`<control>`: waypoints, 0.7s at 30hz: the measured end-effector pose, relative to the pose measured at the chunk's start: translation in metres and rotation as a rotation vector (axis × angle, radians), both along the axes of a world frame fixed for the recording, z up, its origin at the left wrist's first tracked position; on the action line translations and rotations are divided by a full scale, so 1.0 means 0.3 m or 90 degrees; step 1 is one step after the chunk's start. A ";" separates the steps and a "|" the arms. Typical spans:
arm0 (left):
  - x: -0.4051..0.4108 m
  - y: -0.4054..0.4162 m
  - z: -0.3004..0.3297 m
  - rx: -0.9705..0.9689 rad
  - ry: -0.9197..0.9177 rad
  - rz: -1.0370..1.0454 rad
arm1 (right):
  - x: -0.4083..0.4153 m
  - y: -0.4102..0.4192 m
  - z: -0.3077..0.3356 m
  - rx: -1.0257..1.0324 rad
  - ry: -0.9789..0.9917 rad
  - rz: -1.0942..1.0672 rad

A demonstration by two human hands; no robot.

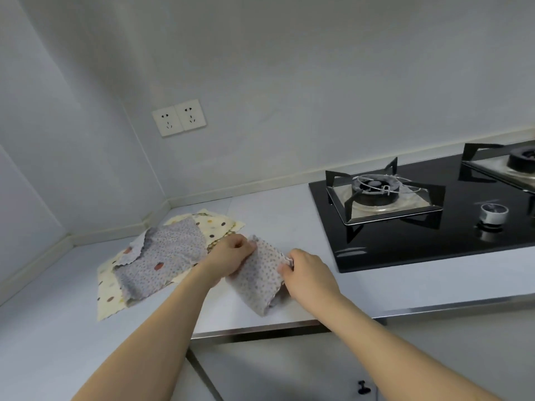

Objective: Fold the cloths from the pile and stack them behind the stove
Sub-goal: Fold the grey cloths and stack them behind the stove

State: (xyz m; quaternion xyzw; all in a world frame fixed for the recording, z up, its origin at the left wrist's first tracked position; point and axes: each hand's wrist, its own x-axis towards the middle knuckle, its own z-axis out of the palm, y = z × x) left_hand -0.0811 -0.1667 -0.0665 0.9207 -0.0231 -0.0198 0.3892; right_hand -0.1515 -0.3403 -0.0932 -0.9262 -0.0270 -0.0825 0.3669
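Observation:
A grey dotted cloth [260,277] lies partly folded on the white counter [275,215], near its front edge. My left hand [228,256] grips the cloth's upper left corner. My right hand [308,273] pinches its right edge. To the left sits the pile: a second grey dotted cloth [162,256] crumpled on top of cream cloths with large dots [214,224]. The black glass stove [434,215] sits to the right. The strip of counter behind the stove shows no cloths.
The stove carries two burners with metal pan supports [382,195] and a round knob [493,212]. A double wall socket [179,117] is on the back wall. The counter's metal front edge [260,331] runs below my hands, with cabinet doors underneath.

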 end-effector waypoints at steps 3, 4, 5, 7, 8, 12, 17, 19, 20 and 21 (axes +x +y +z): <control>0.053 -0.060 -0.067 0.123 -0.042 -0.004 | 0.037 -0.042 -0.009 -0.077 0.041 0.007; 0.063 -0.072 -0.093 0.160 -0.051 -0.008 | 0.047 -0.050 -0.012 -0.100 0.055 0.012; 0.067 -0.081 -0.119 0.193 -0.065 -0.003 | 0.055 -0.057 -0.014 -0.120 0.069 0.017; 0.067 -0.090 -0.167 0.246 -0.112 0.019 | 0.074 -0.063 -0.011 -0.151 0.103 0.029; 0.067 -0.092 -0.183 0.262 -0.136 0.033 | 0.085 -0.065 -0.005 -0.160 0.122 0.035; 0.082 -0.093 -0.197 0.290 -0.165 0.048 | 0.134 -0.082 0.032 -0.155 0.187 0.055; 0.087 -0.107 -0.196 0.327 -0.161 0.038 | 0.179 -0.091 0.060 -0.162 0.251 0.096; 0.076 -0.093 -0.182 0.295 -0.129 0.049 | 0.180 -0.087 0.074 -0.189 0.278 0.117; 0.072 -0.071 -0.174 0.259 -0.104 0.064 | 0.182 -0.089 0.082 -0.205 0.287 0.123; 0.064 -0.038 -0.165 0.218 -0.073 0.089 | 0.185 -0.090 0.089 -0.222 0.284 0.125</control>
